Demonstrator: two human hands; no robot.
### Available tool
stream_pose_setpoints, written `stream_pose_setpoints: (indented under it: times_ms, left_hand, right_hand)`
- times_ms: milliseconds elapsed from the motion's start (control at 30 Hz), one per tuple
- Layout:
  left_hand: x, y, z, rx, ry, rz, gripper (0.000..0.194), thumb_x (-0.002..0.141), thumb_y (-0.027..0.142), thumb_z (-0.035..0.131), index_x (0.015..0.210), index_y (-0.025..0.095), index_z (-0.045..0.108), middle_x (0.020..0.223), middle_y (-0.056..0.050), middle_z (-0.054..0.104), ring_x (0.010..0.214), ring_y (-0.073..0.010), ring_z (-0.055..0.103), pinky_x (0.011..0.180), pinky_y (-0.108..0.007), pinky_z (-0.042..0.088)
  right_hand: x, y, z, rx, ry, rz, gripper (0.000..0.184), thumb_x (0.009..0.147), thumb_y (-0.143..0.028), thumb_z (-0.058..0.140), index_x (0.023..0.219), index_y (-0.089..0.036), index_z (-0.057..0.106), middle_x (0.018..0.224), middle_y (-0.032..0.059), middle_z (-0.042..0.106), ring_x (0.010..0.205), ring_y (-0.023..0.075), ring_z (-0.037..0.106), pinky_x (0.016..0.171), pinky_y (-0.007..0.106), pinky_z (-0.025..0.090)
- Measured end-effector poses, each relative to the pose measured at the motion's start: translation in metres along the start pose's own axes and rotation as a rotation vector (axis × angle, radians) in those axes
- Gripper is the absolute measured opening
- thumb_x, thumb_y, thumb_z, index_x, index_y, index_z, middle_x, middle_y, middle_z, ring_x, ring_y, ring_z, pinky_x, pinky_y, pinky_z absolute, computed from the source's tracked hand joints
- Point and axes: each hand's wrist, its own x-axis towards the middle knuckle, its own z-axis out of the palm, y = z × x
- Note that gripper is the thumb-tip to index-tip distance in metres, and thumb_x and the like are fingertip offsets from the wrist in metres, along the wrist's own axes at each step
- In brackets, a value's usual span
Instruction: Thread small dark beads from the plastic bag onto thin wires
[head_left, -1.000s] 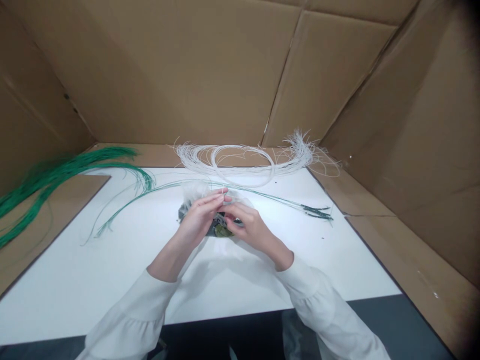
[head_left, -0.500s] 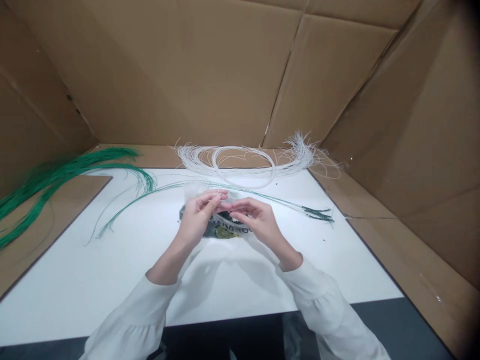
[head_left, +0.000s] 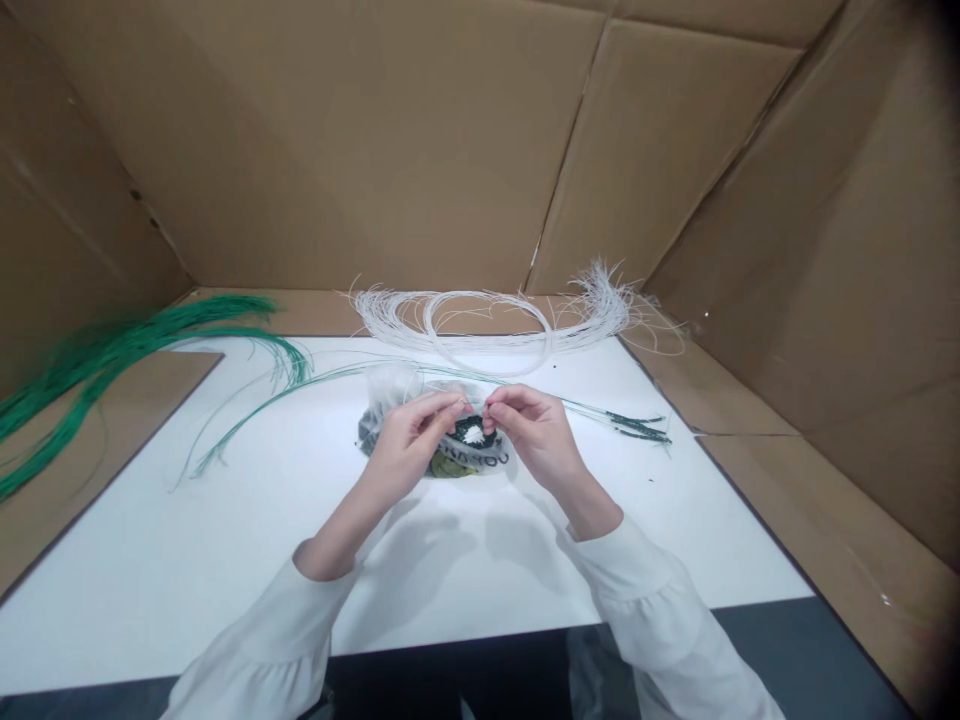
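Observation:
My left hand [head_left: 417,432] is pinched, thumb against fingers, on what looks like a thin pale strand, barely visible at the fingertips. Close beside it my right hand [head_left: 531,428] pinches too; whatever its fingertips hold is too small to make out. The fingertips of both hands nearly meet above an open, clear plastic bag [head_left: 489,461] with dark lettering and a yellow-green patch. Inside the bag lie small dark pieces [head_left: 459,428] with a little white heap [head_left: 474,435] on top. My hands cover part of the bag.
Long green strands with dark, thickened ends [head_left: 637,428] arc behind the bag. A coiled bundle of white strands [head_left: 585,325] lies at the back edge. Green strand bundles [head_left: 150,335] rest at the left. Cardboard walls [head_left: 360,140] enclose the white tabletop [head_left: 247,540].
My right hand has moved slightly right and its fingers have closed to a pinch. My left hand has shifted a little right and lower. The white heap in the bag has come into view.

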Motion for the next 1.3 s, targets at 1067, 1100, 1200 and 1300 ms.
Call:
stream_pose_setpoints:
  times_ms: [1067,1100,1200,1300]
  left_hand:
    - [-0.0051,0.0033,0.0026,0.110,0.107,0.125,0.015,0.076,0.027,0.060,0.080,0.019,0.073,0.072,-0.006,0.065,0.061,-0.0141,0.055,0.052,-0.024,0.038]
    - [-0.0050,0.0033,0.0026,0.122,0.105,0.131,0.016,0.076,0.027,0.060,0.080,0.019,0.073,0.071,-0.006,0.065,0.060,-0.0139,0.054,0.051,-0.024,0.038]
    - [-0.0050,0.0040,0.0026,0.152,0.100,0.136,0.018,0.077,0.028,0.059,0.081,0.017,0.072,0.070,-0.006,0.064,0.058,-0.0134,0.054,0.050,-0.024,0.037]
    - [-0.0053,0.0045,0.0026,0.166,0.094,0.133,0.019,0.077,0.028,0.058,0.080,0.016,0.072,0.071,-0.006,0.064,0.058,-0.0136,0.054,0.050,-0.024,0.037]
  right_hand:
    - [-0.0023,-0.0037,-0.0016,0.007,-0.009,0.066,0.011,0.057,-0.022,0.075,0.067,-0.021,0.070,0.062,-0.0005,0.068,0.052,0.0114,0.060,0.054,0.025,0.050]
    - [-0.0023,-0.0035,-0.0019,0.002,-0.013,0.057,0.011,0.058,-0.021,0.075,0.067,-0.021,0.070,0.062,-0.0008,0.068,0.052,0.0111,0.060,0.054,0.025,0.050]
    - [-0.0023,-0.0033,-0.0021,0.004,-0.019,0.044,0.010,0.059,-0.021,0.075,0.067,-0.022,0.070,0.061,-0.0016,0.067,0.052,0.0106,0.059,0.053,0.024,0.049]
    - [-0.0023,-0.0041,-0.0018,0.016,-0.020,0.046,0.010,0.059,-0.020,0.074,0.068,-0.021,0.070,0.062,-0.0014,0.068,0.054,0.0109,0.061,0.056,0.024,0.051]
